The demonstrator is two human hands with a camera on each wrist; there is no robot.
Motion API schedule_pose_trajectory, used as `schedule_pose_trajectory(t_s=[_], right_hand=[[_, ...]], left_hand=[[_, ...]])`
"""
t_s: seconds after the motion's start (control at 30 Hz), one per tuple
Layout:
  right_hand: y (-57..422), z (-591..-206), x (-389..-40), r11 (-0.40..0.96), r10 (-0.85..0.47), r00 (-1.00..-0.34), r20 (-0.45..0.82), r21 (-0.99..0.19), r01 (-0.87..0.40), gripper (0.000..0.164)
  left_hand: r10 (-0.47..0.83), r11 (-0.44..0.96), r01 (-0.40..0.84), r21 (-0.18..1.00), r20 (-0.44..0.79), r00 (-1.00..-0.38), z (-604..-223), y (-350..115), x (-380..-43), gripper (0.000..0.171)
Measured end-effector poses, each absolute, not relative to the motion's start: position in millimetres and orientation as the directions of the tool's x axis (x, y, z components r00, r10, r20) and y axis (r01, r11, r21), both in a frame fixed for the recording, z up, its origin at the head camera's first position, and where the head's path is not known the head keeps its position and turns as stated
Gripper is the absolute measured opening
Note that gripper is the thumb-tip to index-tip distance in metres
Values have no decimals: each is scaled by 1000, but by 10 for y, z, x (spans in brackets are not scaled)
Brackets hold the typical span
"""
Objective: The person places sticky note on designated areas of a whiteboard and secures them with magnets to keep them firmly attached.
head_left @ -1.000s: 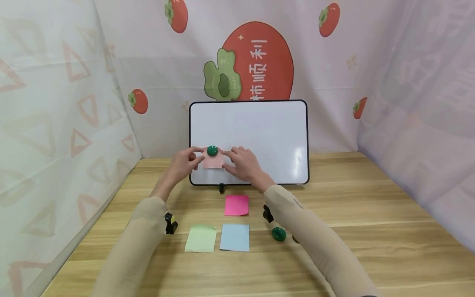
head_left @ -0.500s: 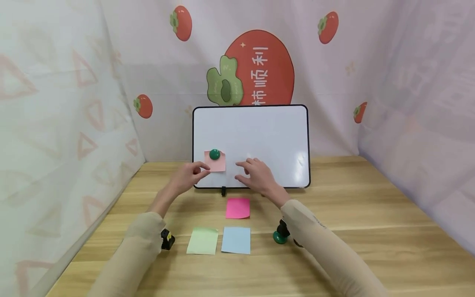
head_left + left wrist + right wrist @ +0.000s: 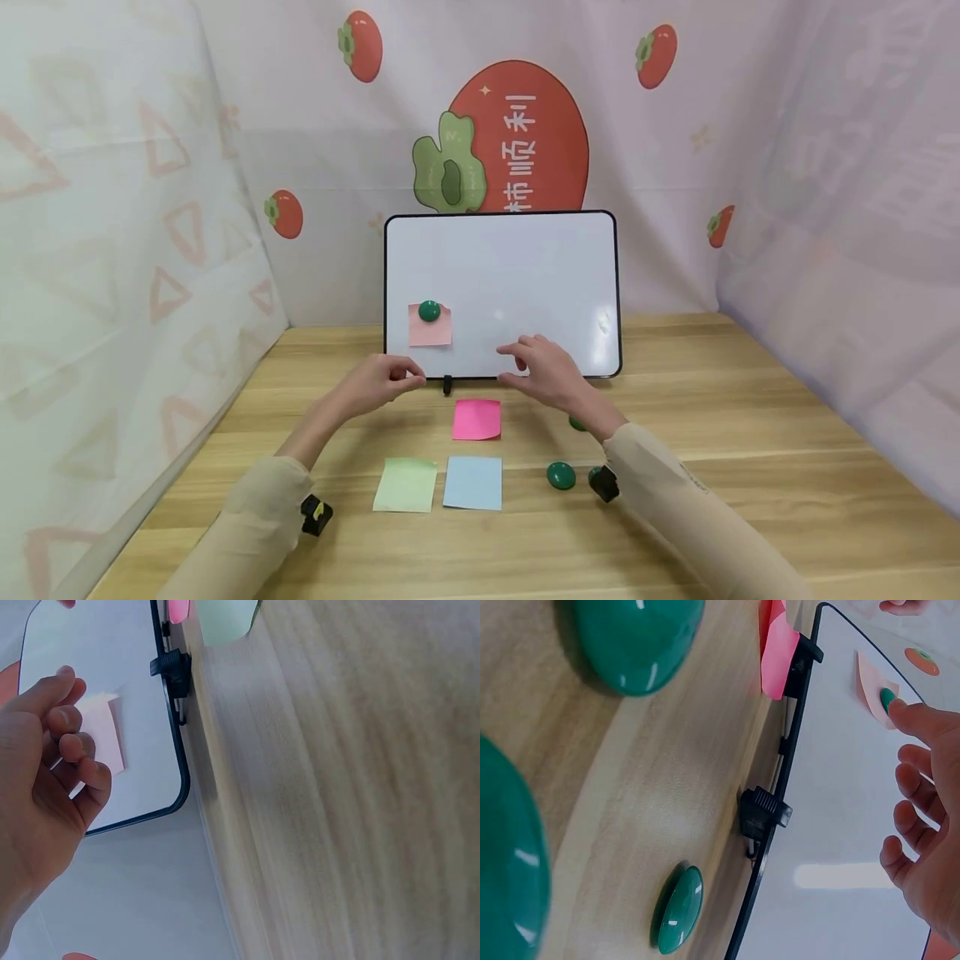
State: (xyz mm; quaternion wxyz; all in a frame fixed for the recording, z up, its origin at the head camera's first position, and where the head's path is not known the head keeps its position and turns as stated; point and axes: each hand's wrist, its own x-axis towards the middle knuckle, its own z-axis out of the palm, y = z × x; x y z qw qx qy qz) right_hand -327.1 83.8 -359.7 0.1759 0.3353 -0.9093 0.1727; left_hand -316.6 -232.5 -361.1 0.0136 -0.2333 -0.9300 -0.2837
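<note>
A pale pink sticky note [image 3: 431, 332] hangs on the whiteboard [image 3: 525, 283], with a round green magnet [image 3: 429, 311] over its upper part. My left hand [image 3: 375, 385] hovers below the note near the board's lower left edge, fingers loosely curled and holding nothing. In front of the board's lower right half, my right hand [image 3: 551, 372] is lifted with relaxed fingers and an empty grasp. Under and between the hands, a bright pink sticky note [image 3: 477, 419] lies on the table. In the right wrist view, green magnets [image 3: 680, 909] lie on the wood.
Closer to me on the wooden table [image 3: 480, 558] are a light green sticky note [image 3: 405, 484] and a light blue one [image 3: 473, 482]. A green magnet [image 3: 561, 476] sits right of them, others partly behind my right arm. Black clips [image 3: 763, 814] hold the board's lower edge.
Both hands have left the pale pink note and drawn back toward me, the left down and leftward, the right down and rightward. The note and its magnet stay on the board.
</note>
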Motion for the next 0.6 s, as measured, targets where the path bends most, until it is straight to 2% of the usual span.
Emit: schedule_pose_trajectory(t_s=[0.23, 0.6], right_hand=[[958, -3647, -3143, 702, -568, -712, 413, -209, -681, 42], [1120, -3709, -2929, 709, -550, -736, 395, -244, -661, 34]], left_hand=[[453, 718, 388, 578, 35, -891, -3607, -2321, -2995, 23], [465, 720, 339, 605, -60, -883, -3648, -2448, -2771, 20]])
